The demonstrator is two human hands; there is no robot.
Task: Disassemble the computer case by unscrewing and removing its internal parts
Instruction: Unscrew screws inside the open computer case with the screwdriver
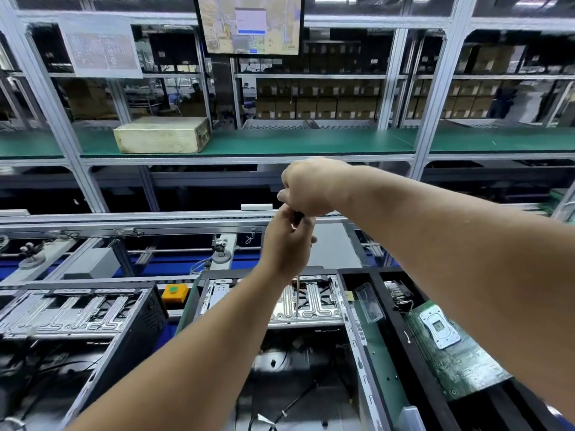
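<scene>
An open computer case (pixel 354 337) lies in front of me, its silver drive cage (pixel 311 303) at the far end and loose black cables on its floor. A screwdriver stands upright over the cage, its thin shaft (pixel 298 298) reaching down to the metal. My right hand (pixel 311 186) grips the top of the dark handle from above. My left hand (pixel 287 244) curls round the handle just below it. Most of the handle is hidden by my fingers.
A second open case (pixel 77 315) lies on the left. A green motherboard (pixel 448 343) rests in a black tray on the right, next to a clear plastic piece (pixel 368 303). A yellow button box (pixel 175 293) sits between the cases. A beige box (pixel 161 134) stands on the green shelf.
</scene>
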